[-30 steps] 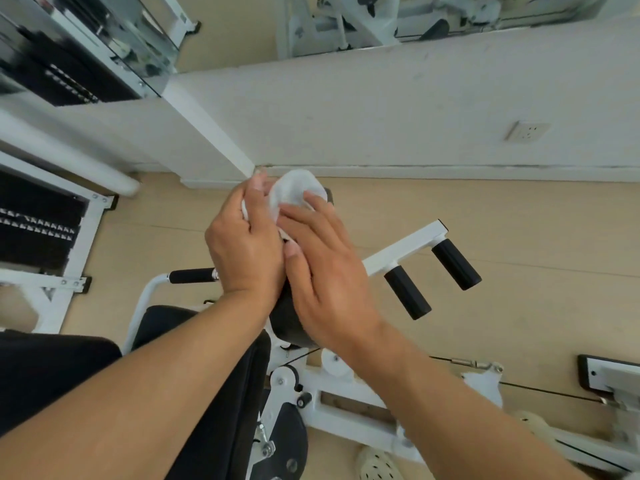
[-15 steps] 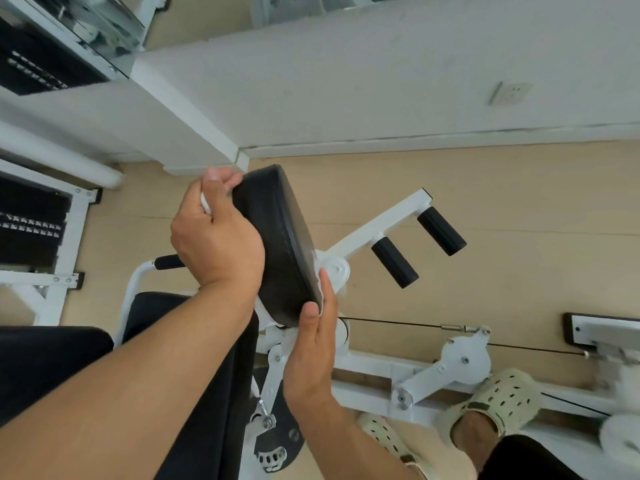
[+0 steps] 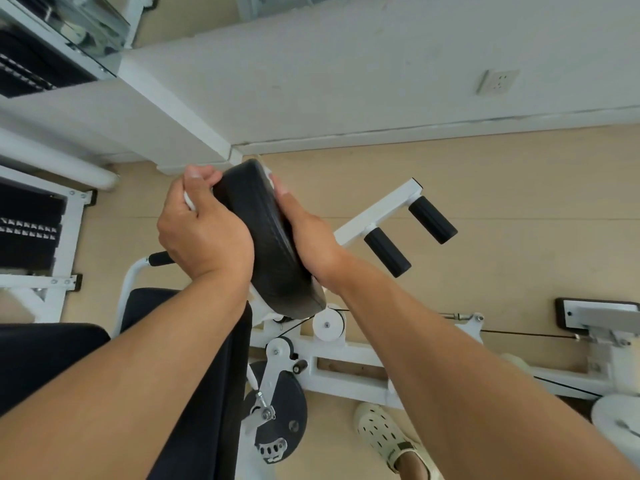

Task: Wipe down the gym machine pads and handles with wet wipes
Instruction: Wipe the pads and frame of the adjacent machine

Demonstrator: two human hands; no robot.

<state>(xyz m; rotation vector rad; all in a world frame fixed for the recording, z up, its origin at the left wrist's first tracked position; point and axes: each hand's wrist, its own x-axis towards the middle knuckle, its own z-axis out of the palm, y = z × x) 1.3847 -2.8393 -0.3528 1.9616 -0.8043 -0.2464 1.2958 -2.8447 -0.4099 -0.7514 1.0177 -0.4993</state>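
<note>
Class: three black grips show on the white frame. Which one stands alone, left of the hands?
The short grip on the curved white bar, just below the left hand. The other two grips sit paired on the right.

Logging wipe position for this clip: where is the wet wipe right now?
In the head view, left of centre: the wet wipe shows only as a white sliver in the left hand, pressed against the left face of the black pad.

black oval pad (image 3: 270, 244) tilted on edge, white wipe (image 3: 189, 202) beside it
</note>
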